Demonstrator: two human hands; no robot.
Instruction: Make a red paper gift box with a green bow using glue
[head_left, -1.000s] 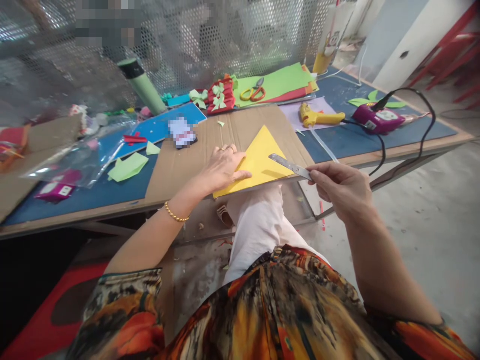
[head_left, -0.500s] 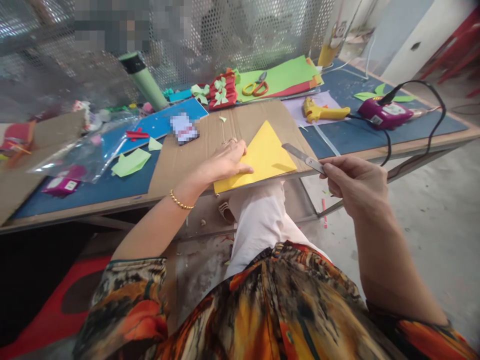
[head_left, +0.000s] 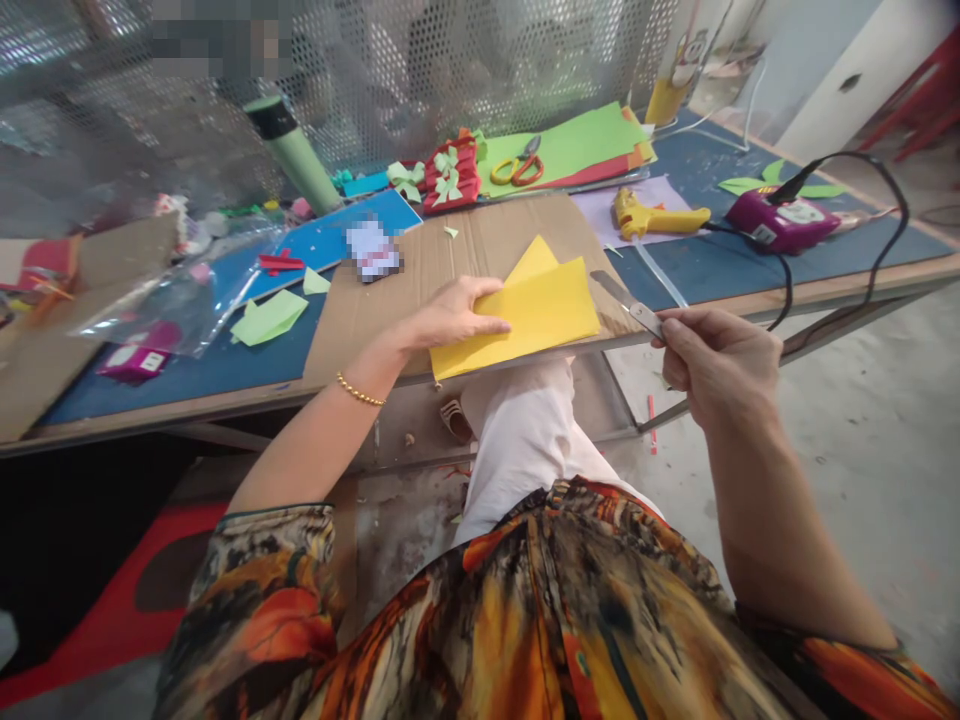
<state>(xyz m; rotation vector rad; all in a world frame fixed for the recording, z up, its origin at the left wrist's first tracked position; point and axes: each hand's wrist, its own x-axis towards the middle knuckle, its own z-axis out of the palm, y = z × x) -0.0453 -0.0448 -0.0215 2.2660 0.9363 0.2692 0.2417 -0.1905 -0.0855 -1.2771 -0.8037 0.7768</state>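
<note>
A folded sheet of yellow paper (head_left: 536, 310) lies at the front edge of a cardboard sheet (head_left: 375, 325), with one layer lifted away from the pointed corner behind it. My left hand (head_left: 450, 315) grips its left side, thumb on top; some of the fingertips are hidden by the paper. In my right hand (head_left: 720, 360) is a small knife (head_left: 626, 300) with a flat metal blade, held by its handle end. The blade points left toward the paper's right edge, a little apart from it.
Behind the cardboard are a phone (head_left: 373, 250), scissors (head_left: 517, 170) and green paper (head_left: 570, 140). To the right lie a yellow glue gun (head_left: 660, 218) and a purple box with a black cord (head_left: 784, 220). A green bottle (head_left: 304, 160) stands at the back left.
The yellow paper's triangular fold has come open at the right, its upper layer now squarer and raised. My right hand and the knife have shifted slightly right, away from the paper.
</note>
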